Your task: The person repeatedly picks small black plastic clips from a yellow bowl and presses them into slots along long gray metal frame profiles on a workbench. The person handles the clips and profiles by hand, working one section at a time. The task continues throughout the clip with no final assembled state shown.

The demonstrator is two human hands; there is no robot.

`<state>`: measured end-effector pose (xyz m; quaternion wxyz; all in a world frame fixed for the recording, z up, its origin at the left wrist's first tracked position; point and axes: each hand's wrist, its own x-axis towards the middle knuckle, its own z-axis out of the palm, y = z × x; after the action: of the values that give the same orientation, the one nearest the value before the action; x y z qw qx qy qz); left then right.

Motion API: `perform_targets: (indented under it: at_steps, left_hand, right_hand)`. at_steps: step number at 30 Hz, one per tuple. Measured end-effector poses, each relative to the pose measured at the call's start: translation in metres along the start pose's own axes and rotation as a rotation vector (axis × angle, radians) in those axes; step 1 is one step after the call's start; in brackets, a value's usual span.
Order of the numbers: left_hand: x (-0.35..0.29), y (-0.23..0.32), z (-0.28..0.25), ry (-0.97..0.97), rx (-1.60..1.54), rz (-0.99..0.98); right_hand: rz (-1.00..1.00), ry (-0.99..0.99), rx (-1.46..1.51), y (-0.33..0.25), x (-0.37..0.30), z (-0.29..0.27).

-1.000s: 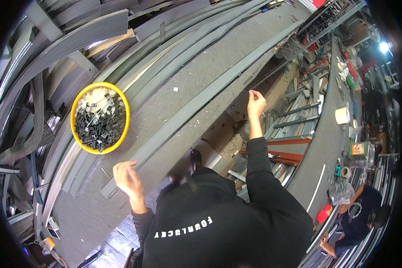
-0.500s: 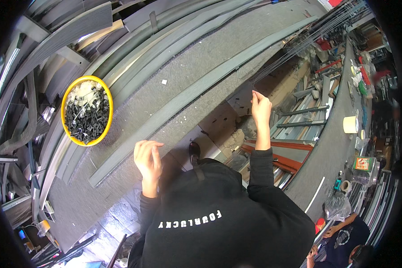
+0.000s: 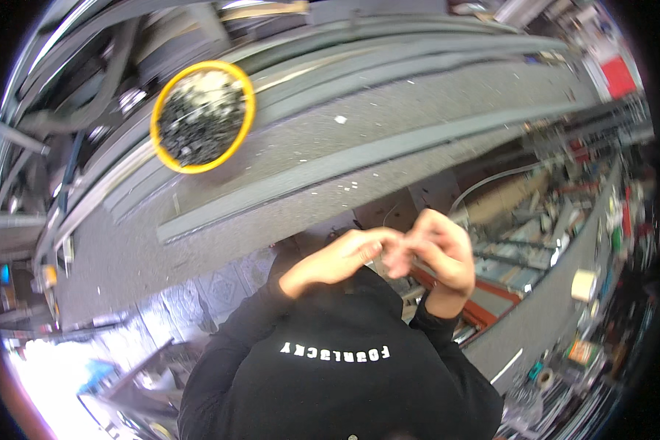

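Observation:
My left hand (image 3: 341,258) reaches across to the right, its fingers drawn together at the fingertips of my right hand. My right hand (image 3: 444,253) is curled in a pinch, its fingers blurred. A thin pale grey strand (image 3: 491,178) curves from beside my right hand toward the upper right, and seems to be in that pinch. What the left fingertips hold is hidden by the blur. Beyond the hands, a long flat grey strip (image 3: 359,155) lies along the grey workbench (image 3: 268,248).
A yellow-rimmed tub (image 3: 254,110) of small black and whitish pieces stands at the far left. Long grey profiles (image 3: 330,73) lie behind. To the right are a red-brown frame (image 3: 484,312), a side bench (image 3: 517,334) and a pale tape roll (image 3: 583,286).
My hands, earlier wide apart, have come together in front of my body. My left hand has moved right, its fingers closing. The view has turned, so the tub appears higher and further right.

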<state>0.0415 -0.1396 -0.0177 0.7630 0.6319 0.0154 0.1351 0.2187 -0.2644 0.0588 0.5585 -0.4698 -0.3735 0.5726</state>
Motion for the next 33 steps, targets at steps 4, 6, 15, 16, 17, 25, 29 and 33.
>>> perform_targets:
  at_steps: [4, 6, 15, 16, 17, 25, 29, 33]
  left_hand:
    - [-0.085, 0.015, -0.045, -0.090, -0.165, -0.317]
    - [-0.144, 0.029, -0.078, 0.077, -0.021, -0.393]
    - [-0.326, 0.097, -0.158, 0.711, 0.179, -0.536]
    - [-0.328, 0.102, -0.165, 0.746, 0.219, -0.487]
    - [-0.326, 0.106, -0.172, 0.769, 0.268, -0.513]
    - [-0.216, 0.109, -0.176, 0.401, 0.779, -0.529]
    - [-0.183, 0.118, -0.177, 0.436, 0.806, -0.250]
    - [-0.174, 0.127, -0.193, 0.511, 0.735, -0.311]
  right_hand:
    - [-0.533, 0.324, 0.155, -0.016, 0.005, -0.026]
    - [-0.594, 0.439, 0.249, -0.022, 0.003, -0.057]
    - [-0.507, 0.745, 0.185, 0.009, 0.032, -0.067]
    - [-0.354, 0.851, -0.013, 0.012, 0.038, -0.056]
    - [-0.195, 0.950, -0.212, 0.015, 0.044, -0.042]
    - [0.146, 0.426, -0.859, 0.035, 0.112, 0.141]
    - [-0.044, -0.119, -0.540, 0.065, 0.163, 0.228]
    - [0.103, -0.029, -0.385, 0.065, 0.199, 0.235]
